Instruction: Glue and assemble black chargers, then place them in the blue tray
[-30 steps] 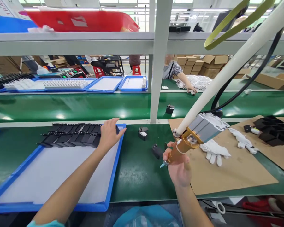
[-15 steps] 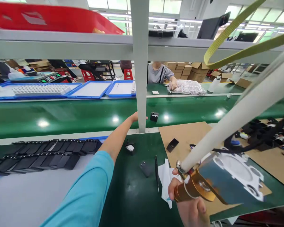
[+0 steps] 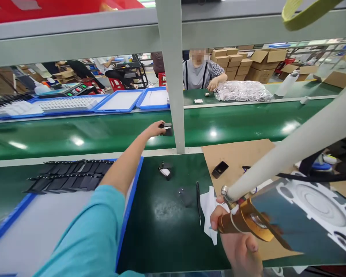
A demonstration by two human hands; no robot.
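My left hand reaches over the green belt, left of the upright post. Its fingers are closed on a small black boxy case with something white at its top. At the lower right my right hand is wrapped round the brass-coloured neck of a clamped device, which has a blue-grey metal block and a white tube. On the green bench between the hands lie a black case with a white piece, a dark flat part and a thin black piece beside white paper.
A blue-rimmed tray at left holds rows of black cases. The post rises from the bench edge. Cardboard at right carries a small dark device. Across the belt a person sits by silvery wrapping.
My left hand has picked the black case up from the belt and moved it left past the post. My right hand stays on the device. The view has tilted down.
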